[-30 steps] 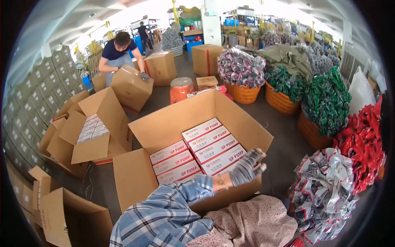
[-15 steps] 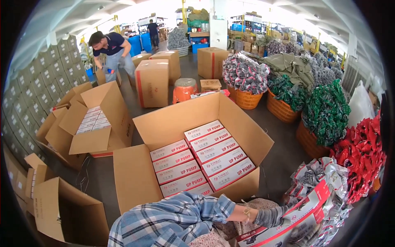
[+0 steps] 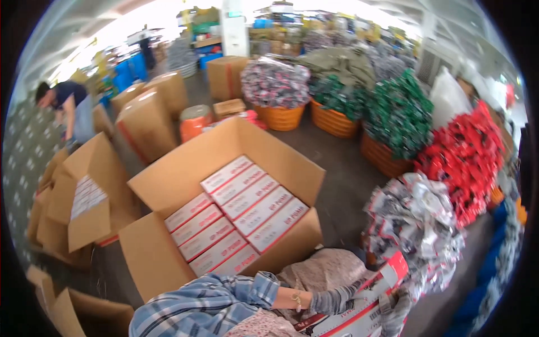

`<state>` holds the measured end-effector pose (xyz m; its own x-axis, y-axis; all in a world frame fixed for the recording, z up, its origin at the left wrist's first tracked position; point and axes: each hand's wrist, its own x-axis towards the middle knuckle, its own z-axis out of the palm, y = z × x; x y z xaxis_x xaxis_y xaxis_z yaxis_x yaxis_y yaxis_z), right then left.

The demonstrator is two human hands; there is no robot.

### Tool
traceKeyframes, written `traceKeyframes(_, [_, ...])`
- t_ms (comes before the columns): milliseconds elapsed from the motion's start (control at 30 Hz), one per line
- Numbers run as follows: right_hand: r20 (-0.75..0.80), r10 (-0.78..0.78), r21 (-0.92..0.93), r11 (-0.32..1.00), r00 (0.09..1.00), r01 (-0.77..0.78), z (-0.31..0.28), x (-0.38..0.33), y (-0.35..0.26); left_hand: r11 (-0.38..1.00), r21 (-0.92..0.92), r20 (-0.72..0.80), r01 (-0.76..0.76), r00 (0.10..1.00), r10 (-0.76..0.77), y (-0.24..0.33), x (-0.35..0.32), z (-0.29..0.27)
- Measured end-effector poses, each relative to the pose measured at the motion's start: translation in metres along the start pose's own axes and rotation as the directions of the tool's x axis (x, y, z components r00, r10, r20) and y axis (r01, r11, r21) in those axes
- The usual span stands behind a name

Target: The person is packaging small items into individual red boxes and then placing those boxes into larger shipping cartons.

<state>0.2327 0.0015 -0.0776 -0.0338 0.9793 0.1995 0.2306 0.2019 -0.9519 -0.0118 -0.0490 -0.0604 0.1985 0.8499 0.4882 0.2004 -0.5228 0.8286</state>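
At the lower right, over my lap, is a white and red printed cardboard box [image 3: 359,323] with a red flap [image 3: 397,268] standing up at its far end. My left hand [image 3: 335,299], in a grey knit glove below a blue plaid sleeve, reaches across and grips its upper edge. My right hand [image 3: 396,312], also in a grey glove, closes on the right end; its fingers are partly blurred. In front of me a large open carton [image 3: 140,247] holds two columns of white and red boxes [image 3: 264,205].
Crumpled silver wrapping [image 3: 415,224] lies beside my hands, with red bundles [image 3: 466,163] and green bundles [image 3: 400,112] beyond. Orange baskets [image 3: 281,118] stand farther back. More cartons [image 3: 90,224] are at left, near a bending person [image 3: 70,109].
My view has turned right, so the surroundings sit farther left. Both my hands and the white and red box have come nearer to my body. The person at left bends lower.
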Motion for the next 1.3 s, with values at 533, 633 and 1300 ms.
traceKeyframes(533, [-0.333,-0.376,0.131,0.890,0.865,0.437,0.068,0.044,-0.116,0.701,-0.541,0.470,0.464,0.858,-0.206,0.003,0.075,-0.034])
traceKeyframes(633, [-0.321,-0.283,0.243,0.898,0.904,0.368,0.077,0.037,-0.102,0.655,-0.601,0.401,0.458,0.882,-0.248,0.001,0.069,-0.034])
traceKeyframes(1300, [-0.021,-0.325,0.271,0.908,0.946,0.318,0.080,-0.033,-0.115,0.819,-0.572,0.028,-0.053,0.996,0.084,0.034,0.035,-0.044])
